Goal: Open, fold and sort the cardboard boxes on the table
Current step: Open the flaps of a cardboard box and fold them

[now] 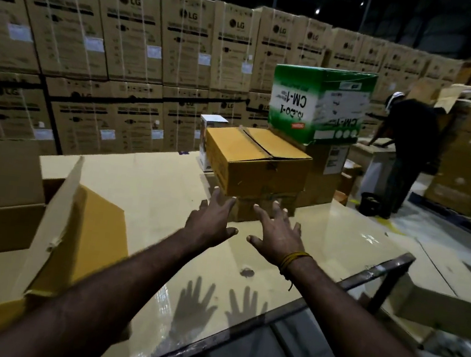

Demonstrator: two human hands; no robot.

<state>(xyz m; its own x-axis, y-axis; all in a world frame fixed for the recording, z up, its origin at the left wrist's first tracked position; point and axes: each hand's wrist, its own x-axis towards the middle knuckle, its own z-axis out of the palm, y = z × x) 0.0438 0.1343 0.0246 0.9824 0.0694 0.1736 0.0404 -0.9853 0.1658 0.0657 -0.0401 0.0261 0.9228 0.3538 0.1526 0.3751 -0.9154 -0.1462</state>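
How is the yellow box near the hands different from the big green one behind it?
The yellow box is plain brown-yellow; the green box is green and white with printing. The yellow box is low and flat; the green box is taller. The green box's lettering is upside down; the yellow box shows only a taped top seam. Both are closed cardboard, stacked on other boxes.

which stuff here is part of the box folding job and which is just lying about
Job: taped brown box both hands reach for; box under it; green and white box; small white box; opened box; table.
Lying about: stacked LG cartons; metal frame; another person.
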